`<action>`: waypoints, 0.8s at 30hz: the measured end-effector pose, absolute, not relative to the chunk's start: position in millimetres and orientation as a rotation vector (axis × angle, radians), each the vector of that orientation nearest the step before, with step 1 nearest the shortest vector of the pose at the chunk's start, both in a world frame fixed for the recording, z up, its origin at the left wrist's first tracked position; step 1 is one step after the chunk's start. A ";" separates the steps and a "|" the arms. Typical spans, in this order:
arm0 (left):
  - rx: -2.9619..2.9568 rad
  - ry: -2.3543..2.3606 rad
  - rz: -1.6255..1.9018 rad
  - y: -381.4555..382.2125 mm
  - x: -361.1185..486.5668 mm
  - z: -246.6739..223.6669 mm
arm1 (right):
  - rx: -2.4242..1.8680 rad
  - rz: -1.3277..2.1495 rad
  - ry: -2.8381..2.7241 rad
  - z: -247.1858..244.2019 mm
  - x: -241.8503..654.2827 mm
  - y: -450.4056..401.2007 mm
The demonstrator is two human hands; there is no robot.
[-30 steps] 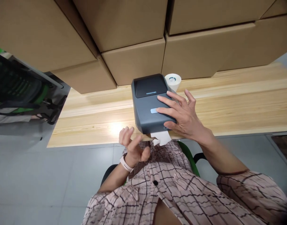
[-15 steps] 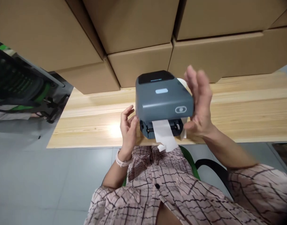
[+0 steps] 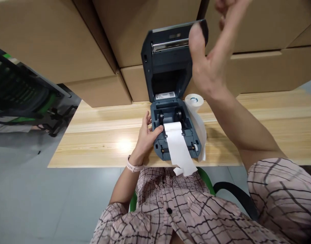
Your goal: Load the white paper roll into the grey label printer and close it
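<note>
A dark grey label printer (image 3: 159, 154) stands at the table's front edge, its lid (image 3: 168, 64) tipped up and back. Inside lies a small white paper roll (image 3: 173, 126), and a strip of its paper (image 3: 179, 152) runs forward over the front, its end torn. My left hand (image 3: 146, 137) grips the printer's left side, with the thumb over the rim close to the roll. High at the lid's right corner is my right hand (image 3: 212, 64), its thumb across the lid's edge and its fingers spread, partly blurred. Whether the thumb presses on the lid is unclear.
Right of the printer stands another white roll (image 3: 194, 100), its loose paper (image 3: 201, 135) trailing down to the table's front. Large cardboard boxes (image 3: 94, 91) line the back of the wooden table (image 3: 94, 139). A dark office chair (image 3: 25, 98) is on the left.
The printer's lid has swung from closed to raised, showing the roll inside. My right hand has moved up with it. My left hand has shifted from beside the printer onto its rim.
</note>
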State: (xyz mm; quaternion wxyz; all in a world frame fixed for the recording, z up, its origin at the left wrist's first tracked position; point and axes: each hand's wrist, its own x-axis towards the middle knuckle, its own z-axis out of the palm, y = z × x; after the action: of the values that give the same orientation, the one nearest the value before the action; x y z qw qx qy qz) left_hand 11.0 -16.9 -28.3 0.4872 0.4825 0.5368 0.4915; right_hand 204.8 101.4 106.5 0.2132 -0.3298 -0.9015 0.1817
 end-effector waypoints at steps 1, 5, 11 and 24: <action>1.173 1.300 1.202 -16.5 10.9 -27.5 | -0.893 0.522 -2.525 99.4 206.8 94.2; 1.201 1.271 1.223 -14.4 11.4 -24.3 | -0.805 0.604 -2.650 72.5 222.9 60.9; 1.172 1.284 1.270 -13.5 13.4 -27.0 | -0.781 0.677 -2.884 53.0 221.6 53.2; 1.146 1.175 1.208 -19.7 -1.7 -26.6 | -0.562 1.295 -2.154 77.0 372.4 13.7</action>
State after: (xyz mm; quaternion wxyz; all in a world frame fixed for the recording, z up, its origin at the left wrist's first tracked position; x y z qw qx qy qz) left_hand -1.7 -19.7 -26.6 0.5241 0.4789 0.4910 0.5049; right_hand 372.4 13.7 77.0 0.2795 -0.2096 -0.8031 0.4827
